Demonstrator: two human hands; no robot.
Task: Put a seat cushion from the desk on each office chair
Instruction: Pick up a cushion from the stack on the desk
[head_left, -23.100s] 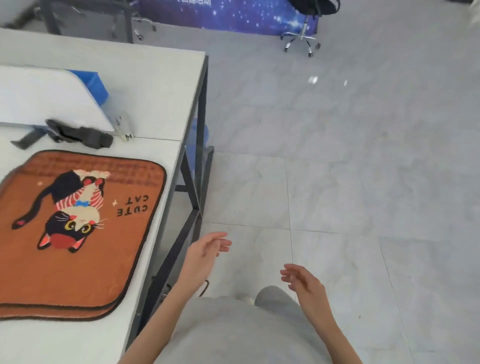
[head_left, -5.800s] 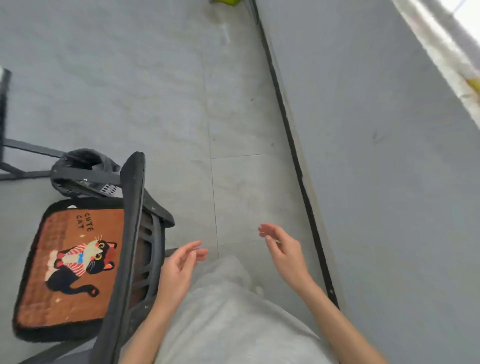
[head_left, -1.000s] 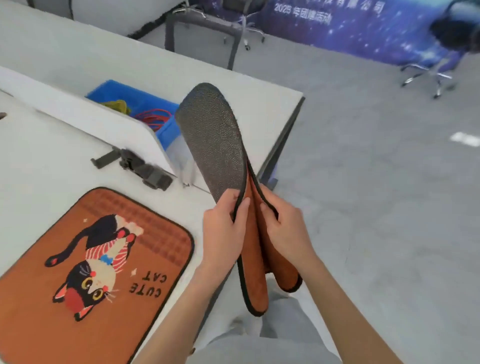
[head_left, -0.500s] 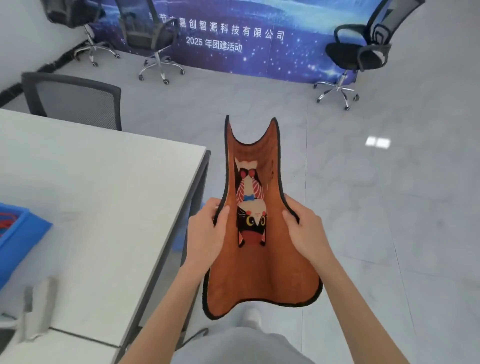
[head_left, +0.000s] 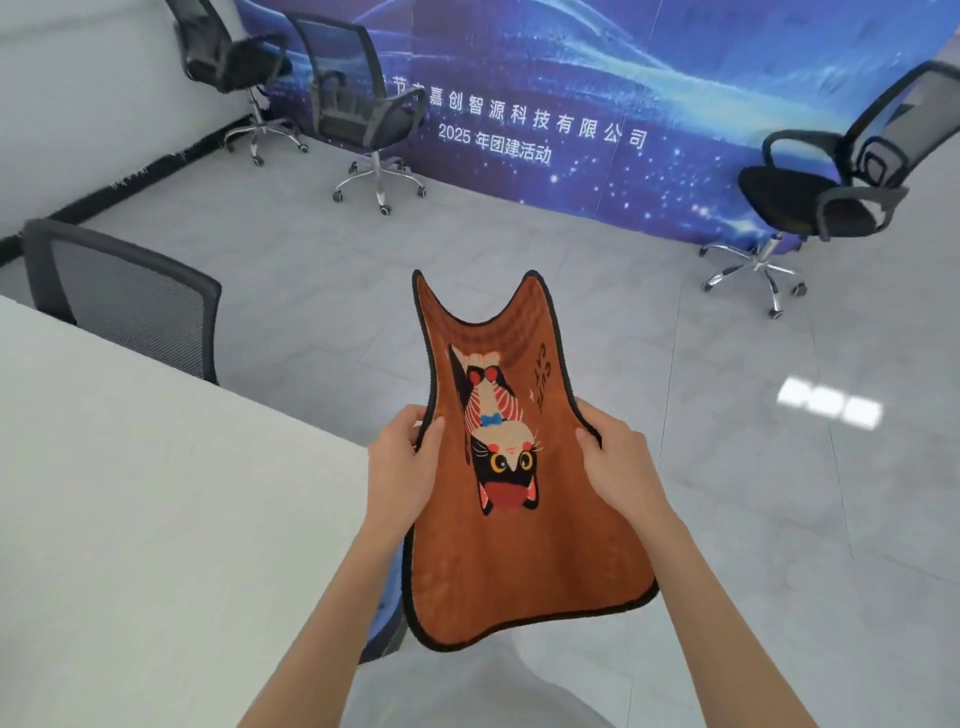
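Note:
An orange seat cushion (head_left: 524, 561) with a cat picture and a black border hangs in the air in front of me, picture side up and sagging in the middle. My left hand (head_left: 402, 467) grips its left edge and my right hand (head_left: 621, 462) grips its right edge. The white desk (head_left: 130, 519) fills the left side. Black office chairs with bare seats stand ahead: one at the far right (head_left: 815, 202), two at the back left (head_left: 363, 114) (head_left: 234, 62). A grey mesh chair back (head_left: 124, 296) rises behind the desk.
A blue banner (head_left: 571, 93) with white writing covers the back wall. Grey tiled floor (head_left: 753, 493) stretches between me and the chairs. A black cable strip (head_left: 150, 171) runs along the left wall's base.
One second ago I held the cushion folded by the desk, above another cushion. I have since turned away from that spot and spread it open; the view has lifted towards the chairs.

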